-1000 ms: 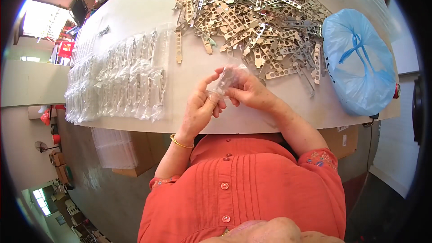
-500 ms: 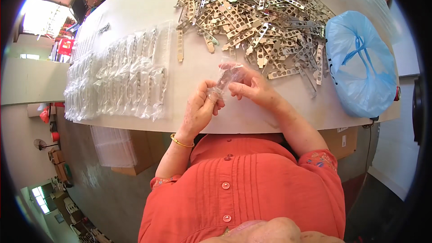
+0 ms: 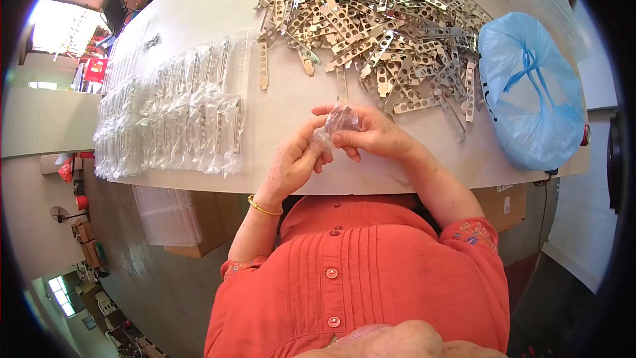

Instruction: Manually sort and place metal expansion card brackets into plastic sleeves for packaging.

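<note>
Above the table's near edge, a crumpled clear plastic bag [image 3: 339, 121] is pinched between my two hands. My left hand [image 3: 296, 156] closes its thumb and fingers on the bag's lower left end. Thumb and fingers of my right hand [image 3: 377, 136] grip its right side. Whatever the bag contains is hard to make out through the folds. Just beyond it lies a perforated metal bracket [image 3: 342, 85]; whether its near end touches the bag cannot be told. A large heap of similar metal brackets [image 3: 371, 20] spreads over the table past my right hand.
On the left, rows of bagged brackets [image 3: 179, 106] lie on clear plastic trays. A blue plastic bag [image 3: 530, 103] sits at the table's right edge. Beneath the white table [image 3: 291, 184] stand cardboard boxes [image 3: 222, 219] and stacked clear trays [image 3: 165, 215].
My right hand has come slightly closer to my left, and the bag between them is bunched up more. A bracket just beyond the bag shows more plainly.
</note>
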`<control>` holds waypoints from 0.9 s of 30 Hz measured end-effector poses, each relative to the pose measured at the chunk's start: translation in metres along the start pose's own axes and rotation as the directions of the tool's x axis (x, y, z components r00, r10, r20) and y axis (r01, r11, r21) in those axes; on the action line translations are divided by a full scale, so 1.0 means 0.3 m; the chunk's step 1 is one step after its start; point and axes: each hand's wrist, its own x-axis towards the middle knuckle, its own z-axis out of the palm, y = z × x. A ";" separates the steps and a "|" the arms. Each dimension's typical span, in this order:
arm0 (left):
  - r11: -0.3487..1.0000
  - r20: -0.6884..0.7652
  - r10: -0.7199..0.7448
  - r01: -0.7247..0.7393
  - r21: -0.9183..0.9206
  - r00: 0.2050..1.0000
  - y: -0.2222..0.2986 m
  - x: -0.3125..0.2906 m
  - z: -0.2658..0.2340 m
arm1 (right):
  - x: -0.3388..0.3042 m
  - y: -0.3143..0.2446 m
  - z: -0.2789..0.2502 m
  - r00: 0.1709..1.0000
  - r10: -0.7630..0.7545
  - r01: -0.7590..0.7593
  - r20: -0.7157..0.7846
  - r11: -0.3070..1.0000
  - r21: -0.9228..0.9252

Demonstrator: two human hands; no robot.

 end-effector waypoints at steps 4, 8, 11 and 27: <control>0.998 0.018 0.008 -0.009 0.068 1.000 0.004 0.003 -0.008 | -0.001 0.003 0.001 1.000 0.014 -0.014 0.000 1.000 -0.003; 0.993 -0.020 -0.012 0.014 0.115 1.000 0.004 0.006 -0.010 | 0.001 0.000 0.004 0.996 0.006 -0.010 -0.092 0.999 -0.040; 0.992 -0.070 -0.024 0.033 0.122 0.997 0.024 0.004 -0.003 | 0.005 0.013 -0.005 0.988 -0.031 0.022 -0.152 0.998 -0.061; 0.967 -0.040 0.000 0.010 0.254 0.999 -0.014 0.013 0.001 | 0.014 0.038 0.007 0.978 0.001 -0.021 -0.209 0.996 -0.091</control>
